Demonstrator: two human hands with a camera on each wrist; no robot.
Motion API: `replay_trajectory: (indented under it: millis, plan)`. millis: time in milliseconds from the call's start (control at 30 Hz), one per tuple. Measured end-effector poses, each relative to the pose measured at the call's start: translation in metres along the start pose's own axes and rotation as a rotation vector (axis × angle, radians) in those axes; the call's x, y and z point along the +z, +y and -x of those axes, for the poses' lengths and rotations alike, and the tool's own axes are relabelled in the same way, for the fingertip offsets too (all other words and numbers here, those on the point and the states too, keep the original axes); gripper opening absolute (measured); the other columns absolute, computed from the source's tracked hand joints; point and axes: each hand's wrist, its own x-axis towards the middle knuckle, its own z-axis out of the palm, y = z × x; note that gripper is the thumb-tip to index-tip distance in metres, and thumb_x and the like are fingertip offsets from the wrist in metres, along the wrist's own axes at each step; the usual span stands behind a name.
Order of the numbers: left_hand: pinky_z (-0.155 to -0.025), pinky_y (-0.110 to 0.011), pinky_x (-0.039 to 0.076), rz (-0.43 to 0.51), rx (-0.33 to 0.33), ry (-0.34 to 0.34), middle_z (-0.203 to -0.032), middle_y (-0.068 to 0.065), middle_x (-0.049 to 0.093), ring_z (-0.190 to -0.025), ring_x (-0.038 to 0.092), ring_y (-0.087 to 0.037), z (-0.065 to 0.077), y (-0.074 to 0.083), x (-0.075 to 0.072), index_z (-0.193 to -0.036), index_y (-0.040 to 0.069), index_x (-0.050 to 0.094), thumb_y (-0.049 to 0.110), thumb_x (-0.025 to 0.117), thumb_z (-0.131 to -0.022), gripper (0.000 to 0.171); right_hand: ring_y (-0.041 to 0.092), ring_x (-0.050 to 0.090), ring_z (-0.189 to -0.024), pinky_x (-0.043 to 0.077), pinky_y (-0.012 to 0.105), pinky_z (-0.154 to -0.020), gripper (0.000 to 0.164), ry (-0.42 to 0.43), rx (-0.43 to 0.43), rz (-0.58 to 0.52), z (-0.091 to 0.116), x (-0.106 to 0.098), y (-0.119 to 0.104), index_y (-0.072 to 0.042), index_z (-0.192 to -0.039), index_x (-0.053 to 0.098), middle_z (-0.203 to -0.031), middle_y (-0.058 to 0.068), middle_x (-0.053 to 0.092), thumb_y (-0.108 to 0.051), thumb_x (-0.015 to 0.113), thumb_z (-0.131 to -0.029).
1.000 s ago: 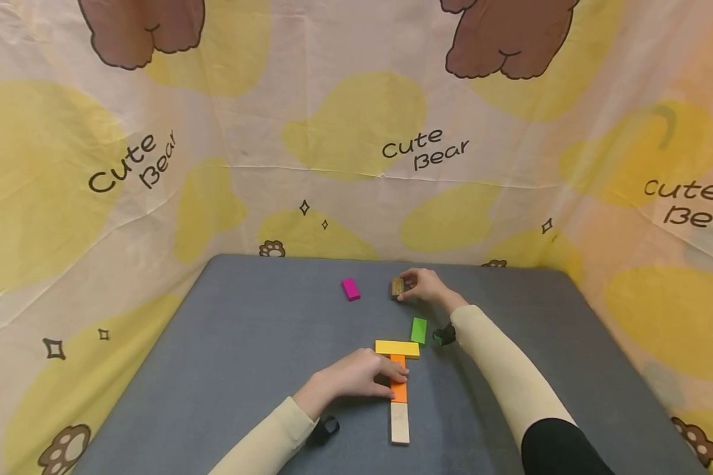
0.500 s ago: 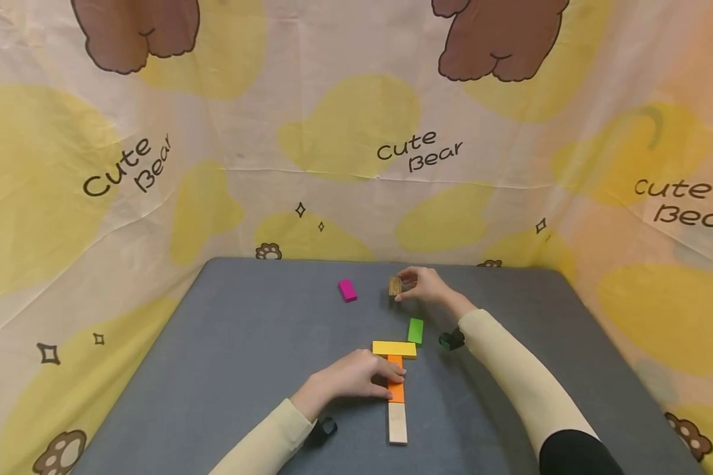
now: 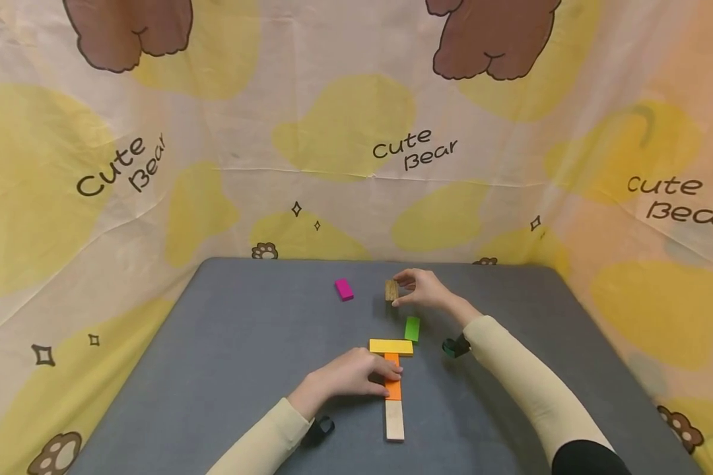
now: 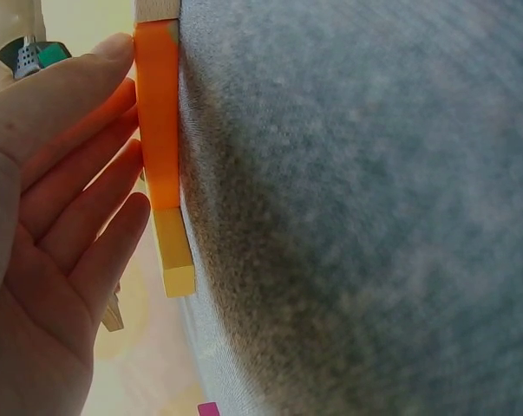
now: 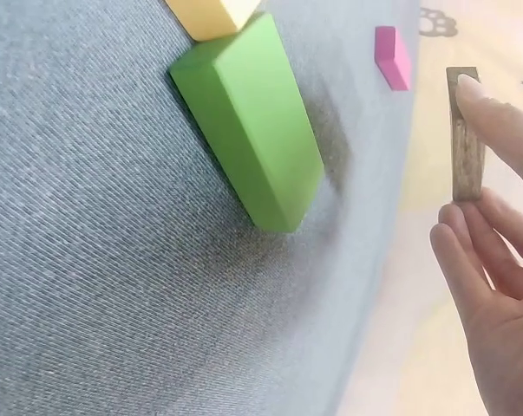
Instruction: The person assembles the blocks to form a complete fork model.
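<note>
My left hand rests fingertips on an orange block, its fingers nearly straight in the left wrist view. A pale wooden block lies end to end with the orange one on the near side. Across the orange block's far end lies a yellow block. Near the table's far side, my right hand pinches a brown wooden block between thumb and fingers; it appears held above the table. Touching the yellow block's right end is a green block.
A magenta block lies by itself at the back, left of the right hand. Blocks and hands are over a grey fabric-covered table. Behind it hangs a printed curtain with bears and lettering.
The right forearm has swung rightward while that hand keeps its pinch on the brown block, little moved against the other blocks. The left hand stays put. The whole head view has shifted slightly.
</note>
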Motion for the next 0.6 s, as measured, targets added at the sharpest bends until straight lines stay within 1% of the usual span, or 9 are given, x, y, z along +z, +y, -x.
replay_trajectory:
  millis: [233, 367, 600]
  plan:
    - [-0.096, -0.017, 0.05, 0.009, -0.013, -0.009, -0.126, 0.013, 0.067, -0.116, 0.062, 0.003, -0.001, -0.001, 0.0, -0.122, 0.023, 0.069, 0.034, 0.069, -0.088, 0.035, 0.027, 0.062, -0.117, 0.052, 0.041, -0.1, 0.065, 0.004, -0.027, 0.015, 0.007, 0.0, -0.002, -0.009, -0.128, 0.059, -0.129, 0.01, 0.063, -0.033, 0.083, -0.073]
    - [-0.096, -0.018, 0.05, 0.011, -0.014, -0.007, -0.125, 0.014, 0.067, -0.116, 0.061, 0.003, -0.001, -0.002, 0.001, -0.122, 0.024, 0.068, 0.034, 0.069, -0.088, 0.035, 0.028, 0.062, -0.116, 0.052, 0.042, -0.1, 0.065, 0.008, -0.052, 0.026, 0.011, 0.001, -0.002, -0.008, -0.128, 0.059, -0.129, 0.012, 0.063, -0.033, 0.083, -0.074]
    - [-0.095, -0.017, 0.05, 0.001, -0.006, -0.001, -0.125, 0.013, 0.067, -0.116, 0.062, 0.002, -0.001, -0.003, 0.002, -0.122, 0.023, 0.068, 0.034, 0.069, -0.088, 0.036, 0.027, 0.063, -0.116, 0.053, 0.041, -0.098, 0.065, 0.004, -0.049, 0.001, 0.019, 0.004, -0.005, -0.009, -0.127, 0.06, -0.127, 0.01, 0.063, -0.033, 0.084, -0.072]
